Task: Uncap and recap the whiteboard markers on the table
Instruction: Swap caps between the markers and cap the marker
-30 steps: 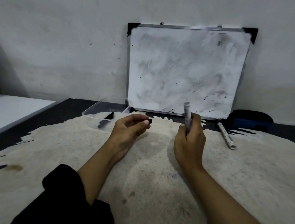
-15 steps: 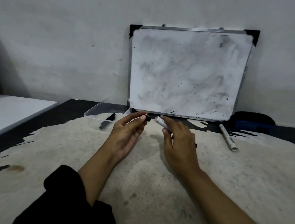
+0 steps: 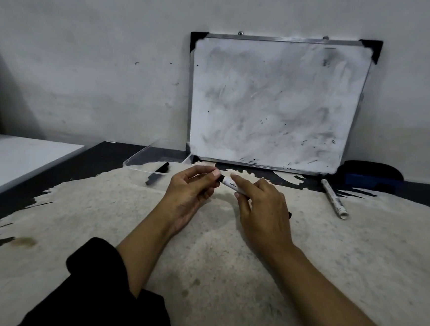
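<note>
Closest to the near edge, two black sleeves (image 3: 111, 291) frame bare forearms that reach out over the pale, worn table (image 3: 329, 262). A second ago the hands were apart, the right one holding the marker upright and the left one off to the side with the cap; now they have closed in over the middle of the table, and the marker (image 3: 233, 184) lies nearly level, its tip end pointing left. The right hand (image 3: 261, 212) is wrapped around the white barrel, forefinger stretched along the top, thumb under it, the other fingers curled so that only a short piece of barrel shows. The left hand (image 3: 188, 194) pinches the black cap (image 3: 221, 178) between thumb and fingertips, palm turned up, remaining fingers loosely bent. Cap and barrel touch end to end; I cannot tell whether the cap is fully pushed on. Beyond the hands, toward the far right, a second white marker (image 3: 334, 198) lies on the table, well apart from them. Toward the far left a clear plastic tray (image 3: 142, 158) holds a black marker (image 3: 157, 173). At the far edge a smudged whiteboard (image 3: 272, 103) leans against the wall (image 3: 89, 50), and a dark eraser (image 3: 371, 177) sits just beside its lower right corner.
</note>
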